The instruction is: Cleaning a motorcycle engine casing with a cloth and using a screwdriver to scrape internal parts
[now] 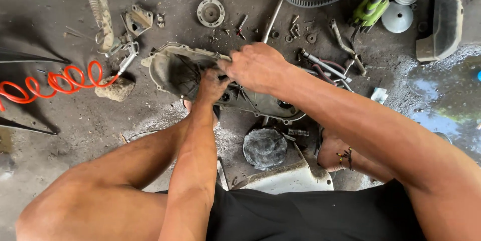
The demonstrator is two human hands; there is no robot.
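We look down at our two hands, which meet over a grey metal engine cover [173, 70] lying on the dark, dirty floor [75, 125]. Our left hand [210, 85] is closed around something small at the inner edge of the cover, but we cannot tell what it grips. Our right hand [256, 66] lies just beside it, with bent fingers pressing on the rim of the cover; whether it holds anything is hidden. To the left of the cover a coiled orange air hose [55, 81] ends near a stone [115, 89]. Above the hands, a round metal disc [210, 12] and scattered bolts [295, 29] lie apart. A black toothed belt [310, 1] and a green power tool [373, 5] are at the upper right. A small pale paper scrap [380, 94] lies near the wet patch [443, 100] on the right.
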